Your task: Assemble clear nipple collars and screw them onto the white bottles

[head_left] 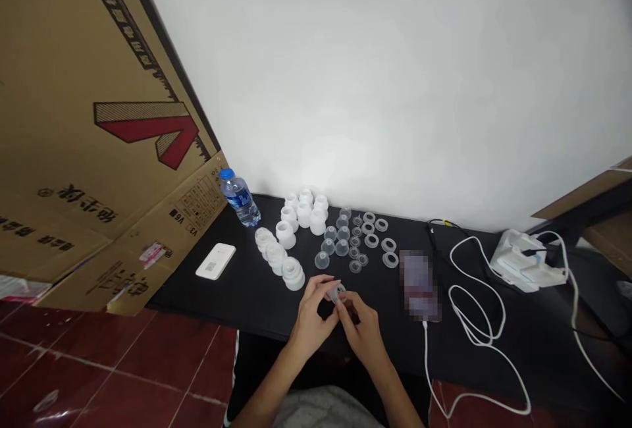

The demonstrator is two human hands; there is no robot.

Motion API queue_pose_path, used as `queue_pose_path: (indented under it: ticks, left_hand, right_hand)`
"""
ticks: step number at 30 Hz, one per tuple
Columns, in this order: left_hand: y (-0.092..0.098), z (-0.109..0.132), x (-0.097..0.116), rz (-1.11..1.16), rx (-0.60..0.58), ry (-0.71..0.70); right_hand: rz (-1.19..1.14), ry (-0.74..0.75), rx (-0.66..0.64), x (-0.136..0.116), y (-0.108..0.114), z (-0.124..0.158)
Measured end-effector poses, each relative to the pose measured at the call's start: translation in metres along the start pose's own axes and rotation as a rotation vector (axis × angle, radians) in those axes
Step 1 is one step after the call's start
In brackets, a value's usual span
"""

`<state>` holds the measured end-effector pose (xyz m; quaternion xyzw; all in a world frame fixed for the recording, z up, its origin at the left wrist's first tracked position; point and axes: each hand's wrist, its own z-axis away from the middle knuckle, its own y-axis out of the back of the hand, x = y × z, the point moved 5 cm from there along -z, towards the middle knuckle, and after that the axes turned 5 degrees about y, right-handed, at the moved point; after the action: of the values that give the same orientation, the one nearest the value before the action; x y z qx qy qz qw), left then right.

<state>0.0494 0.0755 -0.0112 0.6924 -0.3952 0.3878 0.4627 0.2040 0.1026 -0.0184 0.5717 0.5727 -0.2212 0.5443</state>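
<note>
My left hand [312, 313] and my right hand [362, 326] meet over the front edge of the black table [257, 293]. Both pinch one small clear plastic piece [337, 293] between their fingertips. Just beyond the hands lie several white plastic caps [289, 234], several small clear cups [336, 240] and several clear rings [380, 240], spread in loose rows.
A water bottle with a blue cap [239, 198] lies at the back left beside a big cardboard box [99, 151]. A white flat device [215, 261] lies left. A phone [419, 285], white cables [474, 309] and a white charger block [526, 262] sit right. Red floor tiles [123, 375] show below.
</note>
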Motion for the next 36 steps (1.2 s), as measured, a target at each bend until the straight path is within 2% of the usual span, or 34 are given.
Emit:
queue_pose_path:
  ticks: [4, 8, 13, 18, 21, 27, 33, 36]
  left_hand:
    - [-0.001, 0.000, 0.005, 0.004, -0.014, -0.011]
    - [-0.003, 0.000, 0.011, 0.001, -0.076, -0.018]
    - [-0.002, -0.001, 0.007, -0.007, -0.029, -0.019]
    - [-0.005, 0.001, 0.001, -0.011, -0.034, -0.025]
    - [-0.008, 0.001, 0.000, 0.003, -0.046, -0.011]
    - [-0.004, -0.001, 0.005, -0.025, 0.054, 0.033]
    - [-0.008, -0.002, 0.009, -0.003, -0.061, -0.017]
    - [-0.010, -0.001, 0.007, 0.002, -0.095, -0.007]
  right_hand:
    - [-0.012, -0.015, 0.043, -0.003, 0.007, -0.001]
    - [-0.086, -0.096, 0.113, 0.003, 0.010, -0.002]
    - [-0.186, -0.211, 0.176, 0.021, 0.004, 0.002]
    - [-0.207, -0.195, 0.140, 0.023, 0.004, 0.000]
    - [-0.191, -0.166, 0.162, 0.017, 0.009, -0.002]
    - [-0.215, -0.128, 0.174, 0.009, 0.015, -0.005]
    - [-0.203, -0.176, 0.261, 0.016, 0.016, -0.003]
    - [-0.223, -0.192, 0.263, 0.019, 0.016, -0.002]
